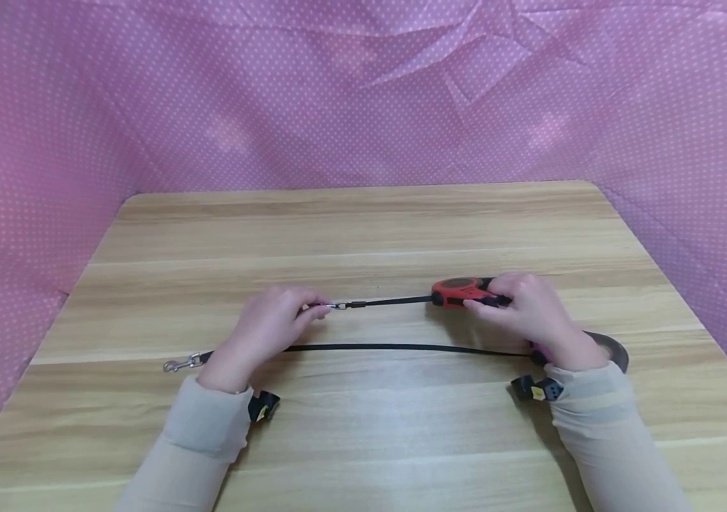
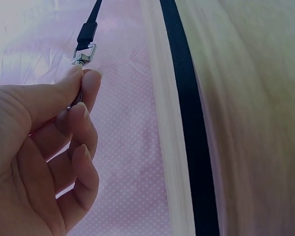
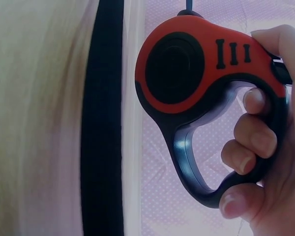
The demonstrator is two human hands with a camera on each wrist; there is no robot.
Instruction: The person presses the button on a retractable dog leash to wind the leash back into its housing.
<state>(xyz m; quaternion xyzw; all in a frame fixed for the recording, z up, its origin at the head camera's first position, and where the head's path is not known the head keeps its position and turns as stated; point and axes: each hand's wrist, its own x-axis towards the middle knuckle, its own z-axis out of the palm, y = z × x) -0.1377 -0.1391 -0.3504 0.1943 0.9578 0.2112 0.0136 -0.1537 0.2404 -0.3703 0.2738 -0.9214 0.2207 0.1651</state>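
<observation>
Two leashes, one strung between both hands

Head view: the red leash [image 1: 456, 290] crosses mid-frame, seemingly above the bench [image 1: 363, 434], held by the left hand [image 1: 277, 316] and right hand [image 1: 533, 306]. Lower in the frame, the second leash [image 1: 395, 348] passes under the left wrist; a sleeve could snag it.

Left wrist view: at upper left, fingers [image 2: 83, 125] pinch the silver clip [image 2: 82, 59]. Should that small grasp slip, the cord [image 2: 92, 22] could spring back toward the case.

Right wrist view: at right, fingers wrap the black handle [image 3: 182, 167]. Whether the button [image 3: 281, 73] is pressed, I cannot tell; a change there could alter tension. The glossy red case [image 3: 211, 37] shows a black disc and three bone-shaped marks.
</observation>
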